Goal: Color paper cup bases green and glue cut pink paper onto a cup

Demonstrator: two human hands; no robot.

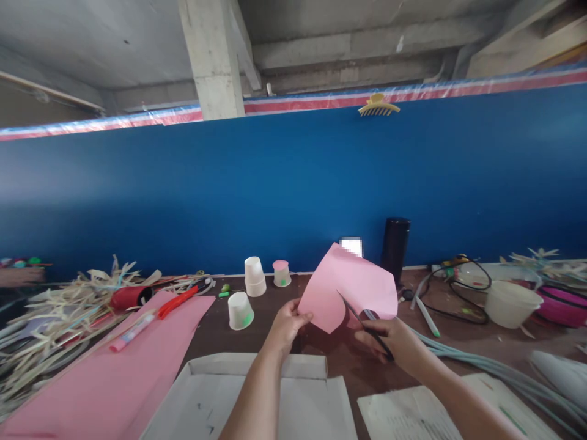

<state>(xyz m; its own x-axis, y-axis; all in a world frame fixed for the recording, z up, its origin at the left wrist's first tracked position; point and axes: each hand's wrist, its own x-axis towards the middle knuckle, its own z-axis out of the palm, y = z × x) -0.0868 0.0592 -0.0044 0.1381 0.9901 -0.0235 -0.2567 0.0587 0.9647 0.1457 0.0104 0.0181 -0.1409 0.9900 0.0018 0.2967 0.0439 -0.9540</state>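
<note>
My left hand (287, 324) pinches the lower left edge of a pink sheet of paper (353, 284), holding it up above the brown table (215, 330). My right hand (394, 339) grips a pair of scissors (367, 327) with dark handles. The blades reach up into the paper's lower edge, where a curved cut shows. Both hands are closed round what they hold.
A large pink sheet (114, 373) with a glue stick (132, 333) and red cutter (177, 302) lies at left beside dried straw strips (55, 311). White paper cups (241, 310) stand mid-table. An open cardboard box (257, 391) sits near me. A black bottle (395, 247), cables and white bowl (511, 302) are at right.
</note>
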